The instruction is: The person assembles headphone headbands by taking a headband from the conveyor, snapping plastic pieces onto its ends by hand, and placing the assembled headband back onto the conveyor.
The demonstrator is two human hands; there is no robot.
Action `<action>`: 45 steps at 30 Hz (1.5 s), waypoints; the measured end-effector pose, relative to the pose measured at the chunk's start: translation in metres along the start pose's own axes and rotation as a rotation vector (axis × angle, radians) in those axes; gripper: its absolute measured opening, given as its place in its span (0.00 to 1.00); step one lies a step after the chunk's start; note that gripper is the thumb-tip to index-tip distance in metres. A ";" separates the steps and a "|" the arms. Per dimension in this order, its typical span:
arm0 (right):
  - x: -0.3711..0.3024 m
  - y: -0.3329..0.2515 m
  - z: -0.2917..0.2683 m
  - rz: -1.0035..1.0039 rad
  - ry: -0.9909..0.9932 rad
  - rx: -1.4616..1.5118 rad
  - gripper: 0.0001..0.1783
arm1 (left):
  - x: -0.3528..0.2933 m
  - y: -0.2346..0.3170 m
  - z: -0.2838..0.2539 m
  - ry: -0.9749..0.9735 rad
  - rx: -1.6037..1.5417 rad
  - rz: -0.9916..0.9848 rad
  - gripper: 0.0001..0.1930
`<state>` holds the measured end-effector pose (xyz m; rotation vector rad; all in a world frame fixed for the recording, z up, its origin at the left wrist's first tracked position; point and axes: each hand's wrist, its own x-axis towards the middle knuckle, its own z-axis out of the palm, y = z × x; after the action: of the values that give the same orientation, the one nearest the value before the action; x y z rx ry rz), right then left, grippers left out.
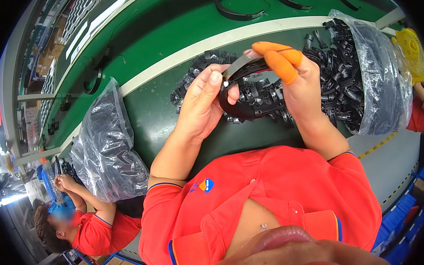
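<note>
— What do my hands hold right now?

— You have one curved black band (239,112) between them, raised over the middle of the desk (149,116). Your left hand (196,102) pinches its left end between thumb and fingers. Your right hand (301,82) grips the other side, with orange finger covers (280,69) on some of its fingers. A greyish strip runs along the band's upper part.

— And what lies around it?

— Behind your hands, toward the desk's far edge, spreads a heap of small black parts (203,63). More black pieces (344,89) lie at the desk's right end, partly inside a clear plastic bag (384,80). Another clear bag (109,142) stands by the left end.

— What is past the far edge?

— A pale rail (245,34) borders it. Beyond that is a green surface (168,27) with several curved bands (237,16) lying apart from each other. A yellow fan (411,55) is off to your right, past the bag.
</note>
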<state>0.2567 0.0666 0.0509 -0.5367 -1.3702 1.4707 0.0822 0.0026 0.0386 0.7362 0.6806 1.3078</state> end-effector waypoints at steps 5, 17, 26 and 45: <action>-0.010 0.008 -0.006 -0.054 0.091 -0.060 0.09 | -0.001 0.000 0.004 0.021 0.005 0.021 0.15; -0.005 0.012 -0.003 0.117 0.036 0.012 0.13 | 0.001 -0.007 0.000 0.034 0.097 0.142 0.12; -0.015 0.007 0.012 0.366 -0.030 0.541 0.20 | 0.003 -0.009 -0.006 -0.042 0.247 0.157 0.18; -0.018 -0.005 0.020 0.322 0.125 -0.082 0.05 | -0.008 0.004 0.006 -0.207 1.163 0.404 0.19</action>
<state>0.2486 0.0405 0.0549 -0.9213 -1.2913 1.6094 0.0837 -0.0056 0.0461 1.9975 1.1599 1.0776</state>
